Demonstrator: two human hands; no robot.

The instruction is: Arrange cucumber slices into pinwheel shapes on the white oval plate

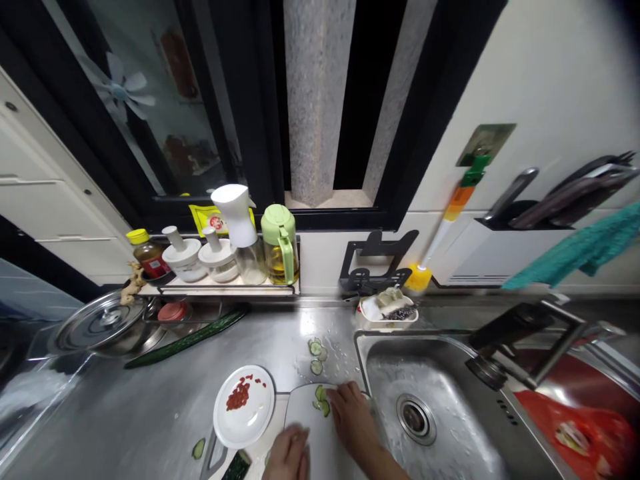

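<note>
A white cutting board point(305, 417) lies on the steel counter at the bottom centre. My right hand point(353, 420) rests on its far right part, fingers stretched toward a few cucumber slices point(321, 399). My left hand point(289, 455) sits at the board's near edge with fingers curled; what it holds, if anything, is hidden. A cut cucumber stub point(238, 465) lies to its left. More slices point(317, 355) lie on the wet counter beyond the board. A white plate point(244, 405) with chopped red bits stands to the left of the board.
A sink point(430, 400) with a black faucet point(520, 340) lies to the right. A whole cucumber point(187, 338), a pot lid point(97, 323) and a rack of condiment jars point(220, 257) stand at the back left. A red basin point(575, 427) sits far right.
</note>
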